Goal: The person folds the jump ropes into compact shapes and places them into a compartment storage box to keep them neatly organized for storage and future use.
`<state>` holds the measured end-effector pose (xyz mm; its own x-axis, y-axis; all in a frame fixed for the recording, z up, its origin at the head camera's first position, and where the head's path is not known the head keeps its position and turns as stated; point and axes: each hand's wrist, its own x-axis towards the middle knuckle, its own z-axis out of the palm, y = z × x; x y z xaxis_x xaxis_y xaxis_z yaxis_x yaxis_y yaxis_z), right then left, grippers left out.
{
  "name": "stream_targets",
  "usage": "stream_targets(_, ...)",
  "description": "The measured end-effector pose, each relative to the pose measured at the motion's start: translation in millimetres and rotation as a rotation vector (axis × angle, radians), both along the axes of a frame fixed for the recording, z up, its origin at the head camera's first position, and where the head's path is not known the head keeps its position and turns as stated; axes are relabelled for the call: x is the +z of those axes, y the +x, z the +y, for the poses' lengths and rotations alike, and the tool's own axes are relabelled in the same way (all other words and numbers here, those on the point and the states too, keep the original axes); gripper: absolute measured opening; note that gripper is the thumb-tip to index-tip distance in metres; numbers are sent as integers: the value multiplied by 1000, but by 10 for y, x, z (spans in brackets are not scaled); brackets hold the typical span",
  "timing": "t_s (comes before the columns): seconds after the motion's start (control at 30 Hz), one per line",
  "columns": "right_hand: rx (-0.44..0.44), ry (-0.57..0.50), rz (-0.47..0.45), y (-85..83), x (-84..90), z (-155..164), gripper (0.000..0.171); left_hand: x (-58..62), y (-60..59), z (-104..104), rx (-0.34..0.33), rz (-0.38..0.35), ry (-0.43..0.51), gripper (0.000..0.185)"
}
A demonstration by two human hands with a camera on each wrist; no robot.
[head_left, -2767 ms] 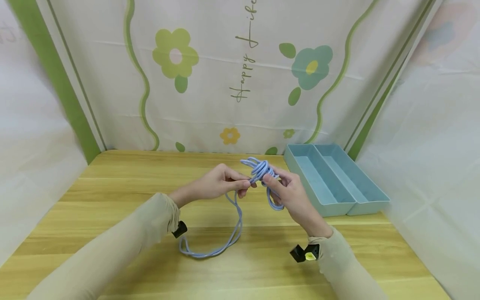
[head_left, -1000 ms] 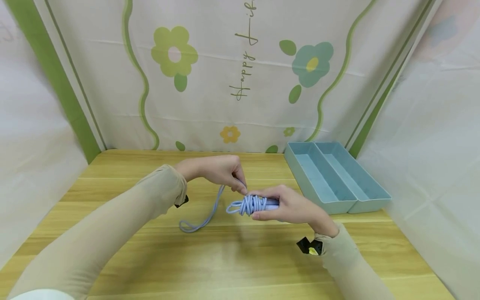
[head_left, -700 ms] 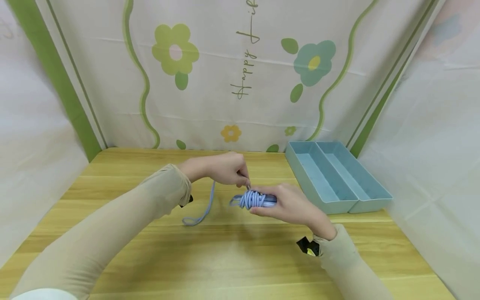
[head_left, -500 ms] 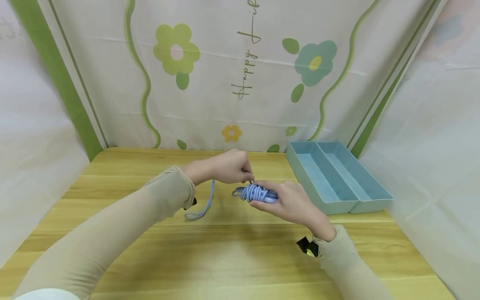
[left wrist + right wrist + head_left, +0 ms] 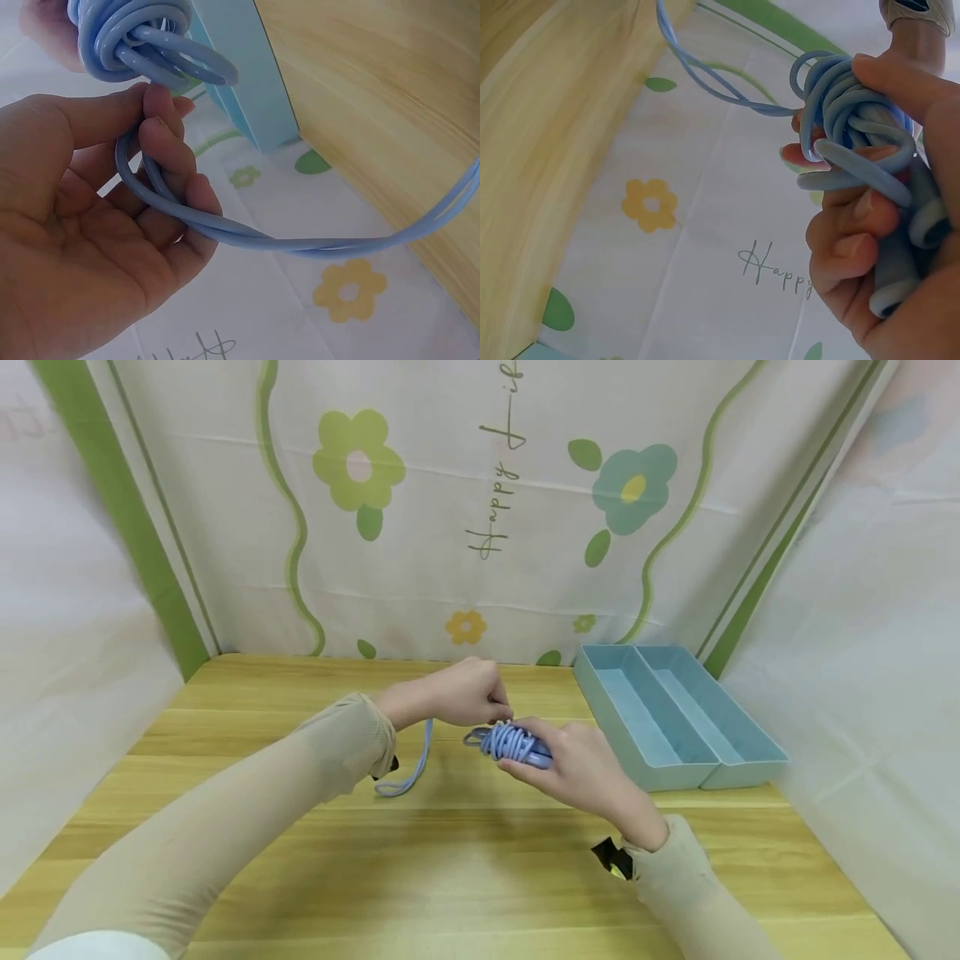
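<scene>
A blue jump rope (image 5: 507, 742) is wound into a tight bundle, with several turns of cord round its handles. My right hand (image 5: 581, 768) grips the handle end, its fingers curled round it in the right wrist view, where two hollow handle ends (image 5: 930, 223) show by the palm. At the far side of the bundle my left hand (image 5: 467, 693) pinches the doubled cord (image 5: 300, 244) between thumb and fingers, close against the windings. From there the loose cord hangs below the left wrist as a loop. A small loop (image 5: 199, 60) sticks out of the bundle's free end.
Two long light-blue trays (image 5: 645, 768) stand side by side at the back right of the wooden table (image 5: 465, 877). A white curtain (image 5: 420, 543) with printed flowers closes off the back, and more white sheets hang at both sides.
The bundle has turned from tilted to nearly level and been raised slightly away from me. My left hand has moved over to its far side, and the loose cord has become shorter.
</scene>
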<state>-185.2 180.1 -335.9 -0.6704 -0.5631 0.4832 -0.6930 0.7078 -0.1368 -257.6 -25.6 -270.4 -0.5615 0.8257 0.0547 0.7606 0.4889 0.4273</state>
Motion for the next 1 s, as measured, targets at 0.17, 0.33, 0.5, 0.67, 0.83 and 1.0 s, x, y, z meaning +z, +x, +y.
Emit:
stream_targets(0.17, -53, 17, 6, 36, 4, -3, 49, 15, 2, 26, -9, 9, -9, 34)
stream_targets(0.33, -52, 39, -78, 57, 16, -36, 70, 37, 40, 29, 2, -10, -39, 38)
stream_targets(0.5, -47, 47, -108, 45, 27, -23, 75, 84, 128, 78, 36, 60, -58, 40)
stream_targets(0.67, -64, 2, -145, 15, 17, 11, 68, 157, 280, 166, 94, 264, -106, 25)
stream_targets(0.83, -64, -79, -154, -25, -5, 35, 64, 139, 433, 232, 130, 540, -170, 18)
stream_targets(1.0, -113, -135, -186, -68, -50, 47, 58, 6, 562, 241, 131, 628, -63, 18)
